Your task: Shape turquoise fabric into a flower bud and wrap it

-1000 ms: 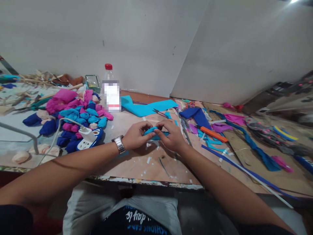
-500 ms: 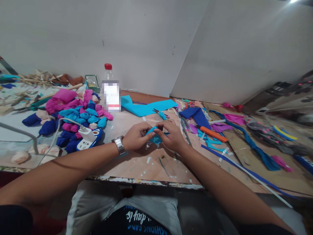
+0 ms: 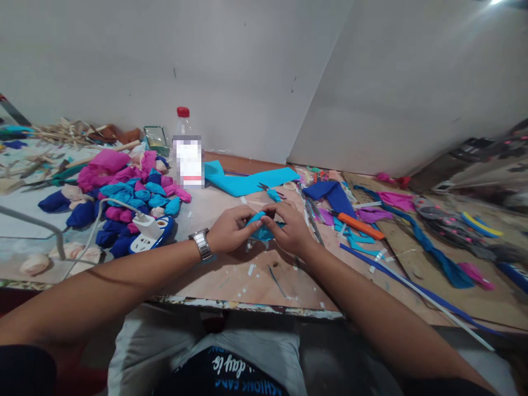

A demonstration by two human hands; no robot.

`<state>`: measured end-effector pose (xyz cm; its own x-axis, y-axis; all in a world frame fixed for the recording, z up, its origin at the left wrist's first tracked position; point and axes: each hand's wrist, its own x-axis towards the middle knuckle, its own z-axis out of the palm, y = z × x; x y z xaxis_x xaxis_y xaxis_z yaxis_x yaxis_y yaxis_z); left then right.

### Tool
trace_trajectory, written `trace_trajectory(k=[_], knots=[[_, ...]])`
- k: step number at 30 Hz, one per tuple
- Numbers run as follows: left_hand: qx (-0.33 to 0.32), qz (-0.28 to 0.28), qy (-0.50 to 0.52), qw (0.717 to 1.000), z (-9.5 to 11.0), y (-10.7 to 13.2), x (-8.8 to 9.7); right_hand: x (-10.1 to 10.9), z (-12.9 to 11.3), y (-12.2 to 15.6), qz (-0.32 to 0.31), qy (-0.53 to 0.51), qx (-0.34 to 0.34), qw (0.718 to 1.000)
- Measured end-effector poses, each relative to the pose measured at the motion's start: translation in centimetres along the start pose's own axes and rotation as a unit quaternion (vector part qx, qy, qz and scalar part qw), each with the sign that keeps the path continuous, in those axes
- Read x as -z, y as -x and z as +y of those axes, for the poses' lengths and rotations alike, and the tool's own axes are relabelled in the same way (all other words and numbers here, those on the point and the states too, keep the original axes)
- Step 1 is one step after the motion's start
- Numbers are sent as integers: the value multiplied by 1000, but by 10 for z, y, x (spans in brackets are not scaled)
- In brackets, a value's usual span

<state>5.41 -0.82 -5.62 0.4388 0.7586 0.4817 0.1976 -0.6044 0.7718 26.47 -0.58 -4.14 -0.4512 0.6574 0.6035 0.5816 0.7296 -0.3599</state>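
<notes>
Between my two hands, just above the middle of the table, is a piece of light-blue crepe paper (image 3: 262, 233), partly folded. My left hand (image 3: 233, 230), with a metal watch (image 3: 202, 244) at its wrist, pinches the paper's left side. From the right, my right hand (image 3: 287, 228) closes on the same paper with thumb and fingers, the thumbs nearly meeting. Fingers hide part of the paper. Behind the hands lie small scissors (image 3: 264, 188) and a long light-blue crepe strip (image 3: 247, 183).
To the left, a heap of pink and blue crepe pieces (image 3: 124, 181) lies beside a power strip (image 3: 150, 237). A red-capped bottle (image 3: 183, 111) stands by the wall. On the right are an orange box cutter (image 3: 360, 226), a white stick (image 3: 441, 305) and cardboard (image 3: 408, 242).
The fingers and the light-blue paper have shifted only very slightly. Both hands keep their hold, and everything else on the table stays as it was.
</notes>
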Motion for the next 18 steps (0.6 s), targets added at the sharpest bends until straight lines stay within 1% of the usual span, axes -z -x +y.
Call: trace_trajectory(k=[4, 10, 18], knots=[[5, 2, -7, 1000, 0, 0, 0, -1, 1, 0, 1, 6, -2, 1000], [-2, -1, -3, 1000, -1, 0, 0, -2, 2, 0, -1, 1, 11, 1000], [11, 6, -22, 1000, 0, 1, -1, 0, -4, -2, -8, -21, 36, 999]])
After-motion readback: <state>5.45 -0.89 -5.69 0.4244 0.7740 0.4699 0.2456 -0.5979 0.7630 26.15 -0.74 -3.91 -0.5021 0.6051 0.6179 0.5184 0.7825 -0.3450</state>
